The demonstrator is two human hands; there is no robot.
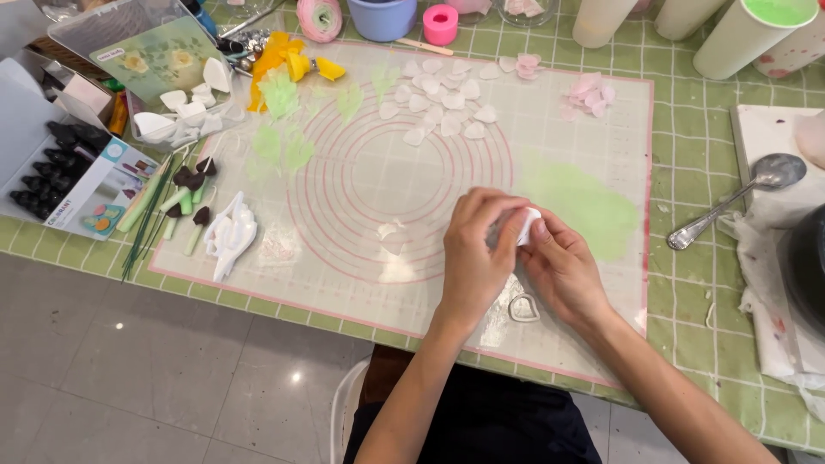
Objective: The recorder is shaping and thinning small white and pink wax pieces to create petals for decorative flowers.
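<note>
We pinch a small white petal piece (527, 225) between the fingertips of our left hand (475, 253) and right hand (563, 266), just above the translucent mat (361, 180), and it seems thin, soft and easily torn, so holding the edges gently is best.

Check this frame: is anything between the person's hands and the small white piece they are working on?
Nothing visible. The left hand and right hand both pinch the small white piece directly, above the clear mat. The teardrop cutter lies nearer the body, apart from it.
</note>
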